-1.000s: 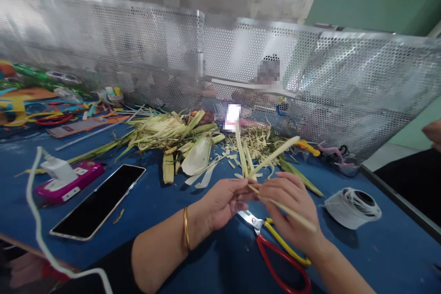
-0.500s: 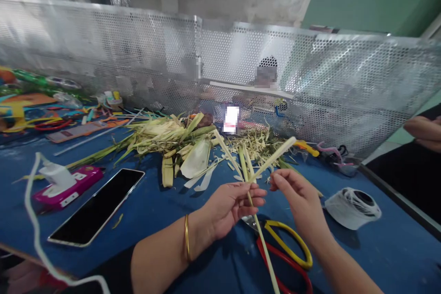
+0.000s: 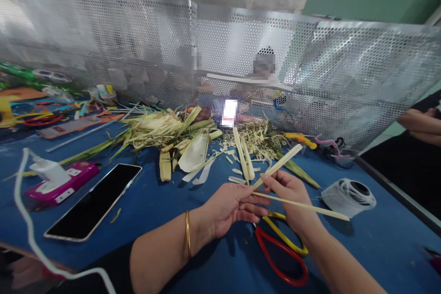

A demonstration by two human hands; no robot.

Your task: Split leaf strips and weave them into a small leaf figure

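My left hand pinches the folded middle of a pale palm leaf strip above the blue table. One end of the strip runs right, across my right hand, and the other end slants up and right from the fold. My right hand's fingers close on the strip just right of the left hand. Red and yellow handled scissors lie on the table under both hands. A gold bangle is on my left wrist.
A heap of green and pale leaf pieces lies ahead. A black phone and a pink power bank with a white plug lie left. A white thread spool sits right. A perforated metal screen closes the back. Another person's arm is far right.
The strip's long end swung from hanging down toward me up to pointing right. My right hand moved back onto the strip beside the left hand.
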